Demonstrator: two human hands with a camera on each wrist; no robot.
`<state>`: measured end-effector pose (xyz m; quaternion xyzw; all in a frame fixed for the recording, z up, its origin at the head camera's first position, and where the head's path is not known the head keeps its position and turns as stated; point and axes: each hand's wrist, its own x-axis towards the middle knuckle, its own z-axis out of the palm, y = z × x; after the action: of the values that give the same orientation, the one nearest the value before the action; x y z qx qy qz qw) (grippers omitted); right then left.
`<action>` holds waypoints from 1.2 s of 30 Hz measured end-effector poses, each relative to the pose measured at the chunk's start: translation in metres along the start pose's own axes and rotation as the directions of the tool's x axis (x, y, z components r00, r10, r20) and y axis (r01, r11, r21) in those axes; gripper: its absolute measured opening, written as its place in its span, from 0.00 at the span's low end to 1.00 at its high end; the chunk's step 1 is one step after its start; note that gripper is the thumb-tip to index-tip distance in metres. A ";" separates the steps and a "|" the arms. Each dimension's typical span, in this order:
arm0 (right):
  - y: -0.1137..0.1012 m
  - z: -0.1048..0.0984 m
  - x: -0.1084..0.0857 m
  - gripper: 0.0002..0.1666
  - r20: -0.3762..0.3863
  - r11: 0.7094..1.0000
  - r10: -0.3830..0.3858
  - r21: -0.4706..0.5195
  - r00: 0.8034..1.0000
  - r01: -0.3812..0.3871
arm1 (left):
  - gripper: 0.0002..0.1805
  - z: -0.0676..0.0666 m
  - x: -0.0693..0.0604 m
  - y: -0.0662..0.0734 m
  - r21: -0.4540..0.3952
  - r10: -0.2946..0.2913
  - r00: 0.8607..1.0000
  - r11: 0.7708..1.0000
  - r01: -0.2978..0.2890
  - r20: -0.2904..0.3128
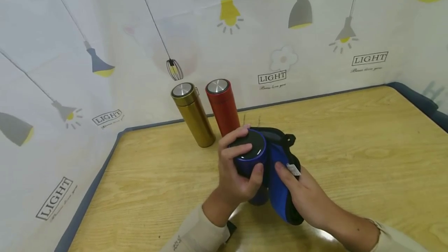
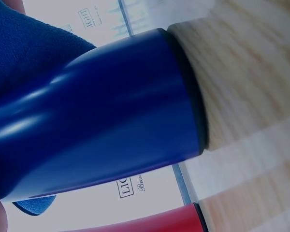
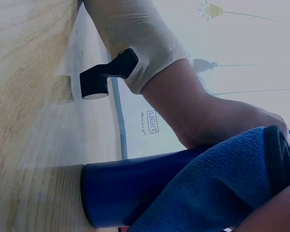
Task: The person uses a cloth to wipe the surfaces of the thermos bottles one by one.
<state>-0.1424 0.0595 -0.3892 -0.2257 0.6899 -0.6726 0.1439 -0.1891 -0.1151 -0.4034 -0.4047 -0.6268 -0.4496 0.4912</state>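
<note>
Blue bottle (image 2: 106, 113) on tbl (image 1: 157, 189), L hand (image 1: 238, 170) clamped round top; R hand (image 1: 308, 191) gripping blk-edged fleecy cloth (image 1: 278, 186).

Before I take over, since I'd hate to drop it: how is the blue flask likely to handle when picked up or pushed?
The blue flask is tall and fairly narrow, so a push near its top would probably tip it. Its smooth, glossy side may feel slippery. Laid down, its round body would likely roll.
</note>
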 end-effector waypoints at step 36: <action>-0.003 -0.002 -0.008 0.27 -0.081 0.999 -0.025 -0.042 0.996 0.022 | 0.21 -0.006 0.005 0.002 -0.118 -0.058 0.998 0.991 0.061 0.031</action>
<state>-0.1364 0.0653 -0.3870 -0.2093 0.7062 -0.6685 0.1030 -0.1866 -0.1197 -0.3972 -0.4205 -0.6173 -0.4950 0.4439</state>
